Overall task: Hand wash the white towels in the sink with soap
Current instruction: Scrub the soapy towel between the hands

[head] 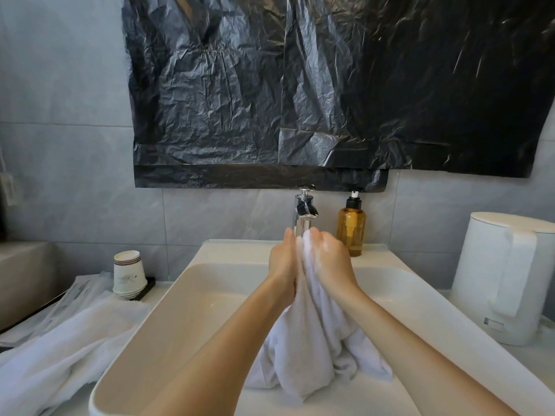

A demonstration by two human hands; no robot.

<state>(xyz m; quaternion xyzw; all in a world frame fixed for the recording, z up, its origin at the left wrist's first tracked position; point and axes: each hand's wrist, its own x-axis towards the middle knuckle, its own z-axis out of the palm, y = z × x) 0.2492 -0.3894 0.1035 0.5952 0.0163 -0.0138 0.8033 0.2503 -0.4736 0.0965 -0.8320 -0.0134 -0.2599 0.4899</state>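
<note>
White towel [309, 340] hangs into the sink [180, 310], mid-basin — we clasp it in our right hand [330, 259], fingers curled; our left hand [283, 259] presses flat against it; second towel [60, 349] lies beside the sink's left rim.

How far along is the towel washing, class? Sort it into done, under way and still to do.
Done: soap is on, suds show on the right hand. Under way: one towel is pressed between that and the left hand over the sink. Left: rinsing it, and washing the second towel lying left of the sink.
</note>
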